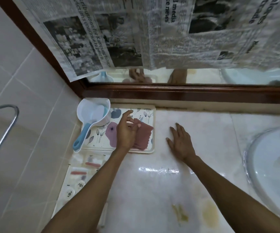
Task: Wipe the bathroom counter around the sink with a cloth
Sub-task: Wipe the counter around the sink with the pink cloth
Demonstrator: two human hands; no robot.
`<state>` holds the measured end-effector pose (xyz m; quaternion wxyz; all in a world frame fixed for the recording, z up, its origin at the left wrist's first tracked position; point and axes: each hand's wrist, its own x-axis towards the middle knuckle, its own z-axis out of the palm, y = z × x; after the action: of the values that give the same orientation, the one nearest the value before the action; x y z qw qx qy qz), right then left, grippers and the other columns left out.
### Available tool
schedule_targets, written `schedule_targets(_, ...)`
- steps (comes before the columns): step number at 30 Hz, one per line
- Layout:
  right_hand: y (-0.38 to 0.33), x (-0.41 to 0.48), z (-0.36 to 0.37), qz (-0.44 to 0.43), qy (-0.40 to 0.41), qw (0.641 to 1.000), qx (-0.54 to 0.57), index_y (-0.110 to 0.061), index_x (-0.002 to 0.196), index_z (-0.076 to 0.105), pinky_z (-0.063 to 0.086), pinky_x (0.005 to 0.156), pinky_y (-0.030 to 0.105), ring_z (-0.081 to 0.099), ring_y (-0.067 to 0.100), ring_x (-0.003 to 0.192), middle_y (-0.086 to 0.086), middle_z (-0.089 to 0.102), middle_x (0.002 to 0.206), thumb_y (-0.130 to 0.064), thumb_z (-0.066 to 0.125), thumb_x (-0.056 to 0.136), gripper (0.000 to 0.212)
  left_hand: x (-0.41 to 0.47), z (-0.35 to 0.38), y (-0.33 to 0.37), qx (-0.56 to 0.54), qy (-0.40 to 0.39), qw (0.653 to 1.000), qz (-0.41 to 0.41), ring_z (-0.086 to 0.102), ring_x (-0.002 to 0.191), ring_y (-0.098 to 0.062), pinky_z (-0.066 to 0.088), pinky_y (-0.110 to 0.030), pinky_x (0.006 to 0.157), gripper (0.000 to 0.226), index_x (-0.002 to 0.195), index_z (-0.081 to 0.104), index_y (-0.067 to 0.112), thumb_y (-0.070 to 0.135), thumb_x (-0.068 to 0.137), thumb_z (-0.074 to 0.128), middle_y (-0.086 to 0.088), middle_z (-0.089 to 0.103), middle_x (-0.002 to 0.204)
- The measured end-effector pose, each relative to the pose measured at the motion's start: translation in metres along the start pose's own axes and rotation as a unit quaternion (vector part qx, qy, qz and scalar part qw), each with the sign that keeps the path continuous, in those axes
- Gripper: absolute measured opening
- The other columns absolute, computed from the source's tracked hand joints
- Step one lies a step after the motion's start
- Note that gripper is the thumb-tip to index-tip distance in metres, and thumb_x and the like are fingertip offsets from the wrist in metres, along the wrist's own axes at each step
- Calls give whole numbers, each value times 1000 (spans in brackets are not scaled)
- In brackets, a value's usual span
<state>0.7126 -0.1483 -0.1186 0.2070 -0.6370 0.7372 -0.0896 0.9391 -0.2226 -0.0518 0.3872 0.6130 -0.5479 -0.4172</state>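
A: Head view. Cloth (144, 135): dusty pink-brown, folded into a ribbed rectangle, lying on the right part of a flower-printed tray (150, 115) at the back left of the tabletop (203, 125).

B: Hands?

A: Left hand (125, 132) sits over the cloth's left edge, fingers loosely curled and parted; cannot tell whether they touch the fabric or hover. Right hand (180, 141) lies flat on the bare tabletop, fingers spread, just right of the tray.

B: Surroundings?

A: White and blue dipper (92, 118) on the tray's left side, handle toward the camera. Clear packets (83, 167) in front of the tray. White sink (270, 165) at far right. Yellowish stains (209, 214) on the near tabletop. Wood-framed mirror (203, 76) behind, mostly covered by newspaper (169, 34). The left hand hides part of the cloth.

B: Orientation?

A: Long axis runs front to back, tilted slightly; ridges lie along that axis.
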Motion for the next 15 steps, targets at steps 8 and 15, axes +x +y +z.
schedule_targets(8, 60, 0, -43, 26, -20, 999, -7, -12, 150, 36, 22, 118, 47, 16, 32, 152, 16, 15, 165, -52, 31, 98, 66, -19, 64, 80, -12, -104, 994, 43, 71, 89, 1, 56, -17, 82, 46, 120, 63, 23, 5, 81, 81, -1, 76, 102)
schedule_targets(15, 142, -5, -83, 63, -4, 998, -19, -11, 150, 34, 20, 118, 48, 14, 32, 151, 17, 13, 165, -45, 38, 103, 59, -26, 145, 84, -15, -128, 991, 24, 70, 84, -4, 57, -19, 77, 29, 104, 74, 14, 5, 78, 84, 3, 75, 90)
